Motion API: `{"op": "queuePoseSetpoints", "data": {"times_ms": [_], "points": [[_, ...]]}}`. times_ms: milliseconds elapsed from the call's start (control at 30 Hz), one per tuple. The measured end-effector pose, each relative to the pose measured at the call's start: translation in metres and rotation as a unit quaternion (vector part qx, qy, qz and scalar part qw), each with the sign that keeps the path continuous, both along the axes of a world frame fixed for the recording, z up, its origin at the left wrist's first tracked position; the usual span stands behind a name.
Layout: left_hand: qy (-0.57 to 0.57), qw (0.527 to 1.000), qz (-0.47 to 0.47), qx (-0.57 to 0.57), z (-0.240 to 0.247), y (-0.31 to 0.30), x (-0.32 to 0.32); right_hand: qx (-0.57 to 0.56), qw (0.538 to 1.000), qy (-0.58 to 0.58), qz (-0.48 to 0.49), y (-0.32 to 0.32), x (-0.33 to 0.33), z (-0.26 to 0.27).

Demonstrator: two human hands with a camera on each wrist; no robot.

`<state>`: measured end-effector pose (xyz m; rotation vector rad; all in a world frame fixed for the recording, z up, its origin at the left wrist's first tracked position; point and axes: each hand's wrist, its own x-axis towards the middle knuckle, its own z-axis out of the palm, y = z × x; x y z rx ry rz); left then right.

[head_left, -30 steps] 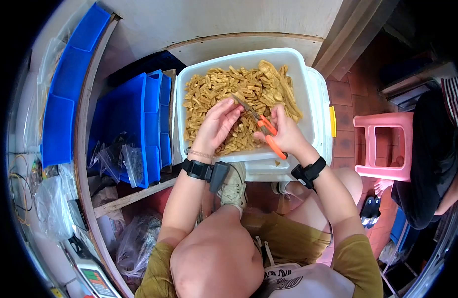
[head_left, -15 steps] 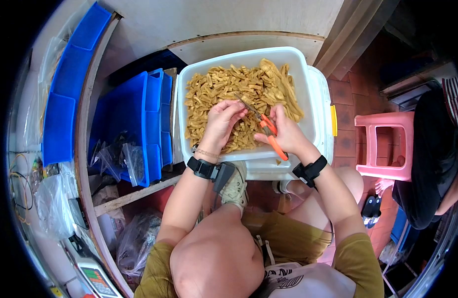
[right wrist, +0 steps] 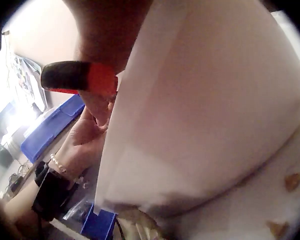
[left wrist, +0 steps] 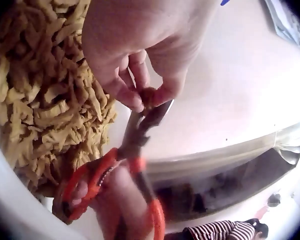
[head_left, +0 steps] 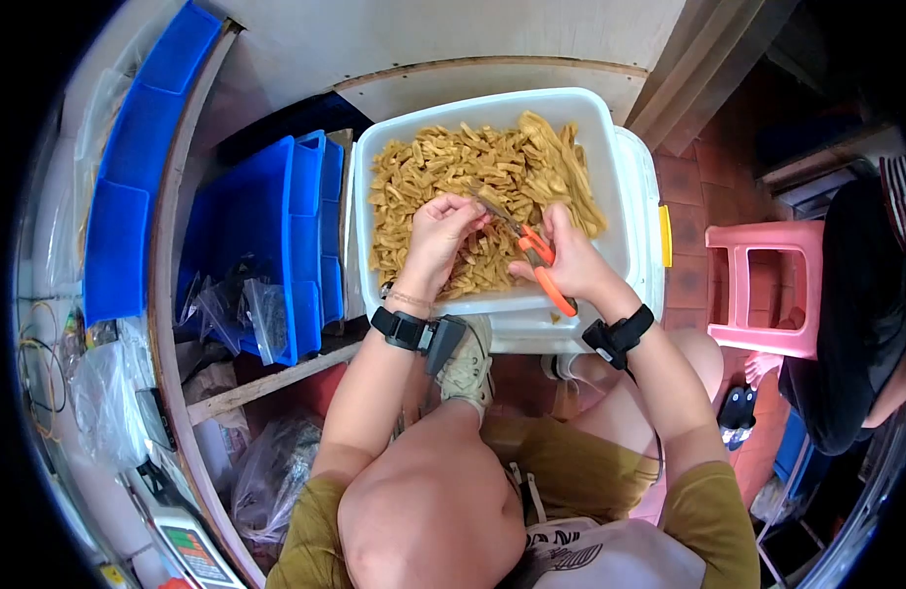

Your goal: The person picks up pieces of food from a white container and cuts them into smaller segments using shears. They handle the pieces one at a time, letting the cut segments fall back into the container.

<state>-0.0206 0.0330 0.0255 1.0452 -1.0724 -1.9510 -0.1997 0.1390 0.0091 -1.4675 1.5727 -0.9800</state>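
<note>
Over a white plastic tub (head_left: pixel 621 187) of cut brownish-yellow strips (head_left: pixel 413 182), both hands work close together. My right hand (head_left: pixel 578 265) holds scissors with orange handles (head_left: pixel 539 257), its fingers through the loops. The left hand (head_left: pixel 441 240) pinches a small brown piece (left wrist: pixel 148 95) between thumb and fingertips. In the left wrist view, the scissor blades (left wrist: pixel 135 135) reach up to that piece, right at the fingertips. Longer, uncut folds (head_left: pixel 561 162) of the same material lie along the tub's right side. The tub wall hides most of the right hand's work in the right wrist view.
Stacked blue bins (head_left: pixel 242 245) with plastic bags stand left of the tub, behind a wooden shelf edge (head_left: pixel 276 385). A white lid with a yellow clip (head_left: pixel 666 236) lies under the tub. To the right are a pink stool (head_left: pixel 767 285) and another seated person (head_left: pixel 851 324).
The left hand has turned over from a more open, palm-showing pose into a pinch at the blade tips. The scissors stay nearly in place in the right hand.
</note>
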Motion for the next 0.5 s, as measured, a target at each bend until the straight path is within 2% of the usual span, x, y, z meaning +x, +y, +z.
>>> {"op": "queuePoseSetpoints", "data": {"times_ms": [200,300,367,500], "points": [[-0.024,1.000,-0.004,-0.002,-0.007,-0.002,0.005,0.030,1.000,0.001,0.000,0.000,0.000,0.010],[0.007,1.000,0.004,0.003,-0.012,-0.003,0.007,0.032,0.999,0.002,0.000,0.000,0.001,0.011],[-0.025,0.999,0.014,0.019,-0.008,-0.002,0.005,0.059,0.998,-0.005,-0.004,0.000,0.002,0.014],[-0.020,1.000,0.019,-0.011,-0.002,-0.010,0.004,0.037,0.999,0.016,-0.013,0.001,0.003,0.011]]}}
